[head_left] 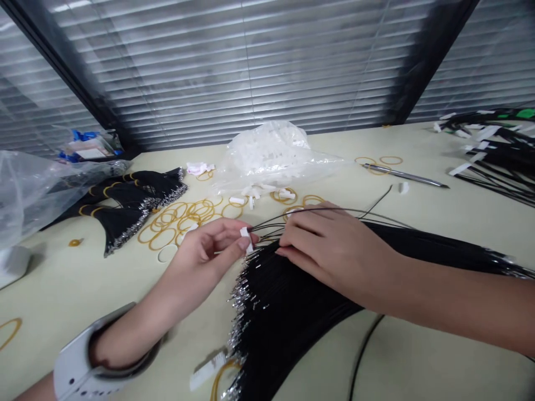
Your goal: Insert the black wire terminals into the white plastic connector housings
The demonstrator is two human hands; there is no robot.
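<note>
My left hand (209, 250) pinches a small white plastic connector (246, 234) between thumb and fingers; a few thin black wires run out of it to the right. My right hand (330, 248) lies palm down with fingers together on a big fanned bundle of black wires (301, 312) with metal-tipped ends, its fingertips at the wire ends just right of the connector. Whether those fingers grip a wire is hidden. A white band sits on my left wrist.
Yellow rubber bands (184, 217) lie scattered mid-table. A clear bag of white connectors (271, 156) stands behind them. Tied black wire bundles (134, 206) lie left, a large clear bag (37, 189) far left. A metal tool (405, 176) and finished harnesses (497, 150) lie right.
</note>
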